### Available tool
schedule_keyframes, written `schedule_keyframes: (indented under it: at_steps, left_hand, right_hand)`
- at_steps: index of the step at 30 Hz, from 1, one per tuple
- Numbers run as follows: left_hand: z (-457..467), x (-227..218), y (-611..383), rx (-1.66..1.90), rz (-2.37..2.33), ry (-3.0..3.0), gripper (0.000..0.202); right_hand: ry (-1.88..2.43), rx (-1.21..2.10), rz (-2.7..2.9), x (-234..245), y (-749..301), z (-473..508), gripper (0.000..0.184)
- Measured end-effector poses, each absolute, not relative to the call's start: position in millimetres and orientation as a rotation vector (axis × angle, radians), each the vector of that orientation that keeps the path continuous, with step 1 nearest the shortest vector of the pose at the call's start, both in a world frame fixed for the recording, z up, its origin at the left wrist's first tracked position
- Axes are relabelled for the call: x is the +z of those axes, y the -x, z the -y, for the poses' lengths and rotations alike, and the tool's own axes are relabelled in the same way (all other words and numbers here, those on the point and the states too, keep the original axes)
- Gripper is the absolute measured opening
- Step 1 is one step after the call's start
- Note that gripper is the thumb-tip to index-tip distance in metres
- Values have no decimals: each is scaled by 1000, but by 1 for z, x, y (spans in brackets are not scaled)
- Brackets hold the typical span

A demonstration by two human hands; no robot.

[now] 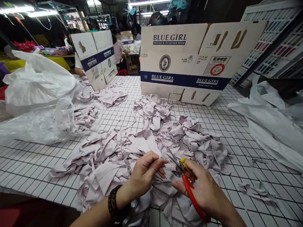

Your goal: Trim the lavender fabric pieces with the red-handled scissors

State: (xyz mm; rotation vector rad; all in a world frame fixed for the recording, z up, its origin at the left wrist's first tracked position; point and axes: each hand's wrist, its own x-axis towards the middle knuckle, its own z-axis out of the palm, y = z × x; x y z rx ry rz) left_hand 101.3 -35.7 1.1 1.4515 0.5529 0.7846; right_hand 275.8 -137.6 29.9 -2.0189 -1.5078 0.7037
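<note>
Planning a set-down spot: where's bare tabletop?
Front left: tabletop between the clear bag and the fabric heap. Right: strip between that heap and the rightmost white bag, beyond the loose scraps. Crowded: the middle, fabric under the left hand and the right hand with its scissors.

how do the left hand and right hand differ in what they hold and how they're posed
The right hand grips metal scissors with red and yellow handles; the left hand shows no tool, its thumb and fingertips pinched together. The left hand's wrist wears a dark brown beaded bracelet; the right hand's wrist shows none. Both hands are above pale lilac-grey fabric pieces.
</note>
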Motion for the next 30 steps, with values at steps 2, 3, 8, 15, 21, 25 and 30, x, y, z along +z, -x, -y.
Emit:
schedule_keyframes:
  at_steps: [2, 3, 8, 15, 21, 25, 30]
  left_hand:
    - [35, 0, -100, 792, -538, -1561, 25]
    - [35, 0, -99, 791, -524, -1599, 25]
    - [33, 2, -94, 749, -525, -1750, 23]
    - [32, 6, -91, 706, -527, -1777, 22]
    - [34, 6, -91, 680, -526, -1680, 20]
    - [34, 6, -91, 667, -506, -1619, 23]
    - [34, 8, -91, 645, -508, -1595, 28]
  right_hand:
    - [2113, 620, 1583, 33, -272, 139, 28]
    - [2142, 589, 1610, 33, -270, 139, 28]
    - [2145, 373, 1695, 30, -264, 137, 24]
    - [2104, 227, 1750, 31, -262, 135, 19]
    - [2096, 176, 1750, 31, -260, 136, 23]
    - [2128, 152, 1743, 29, -259, 137, 28]
    - [2136, 183, 1730, 28, -258, 137, 30]
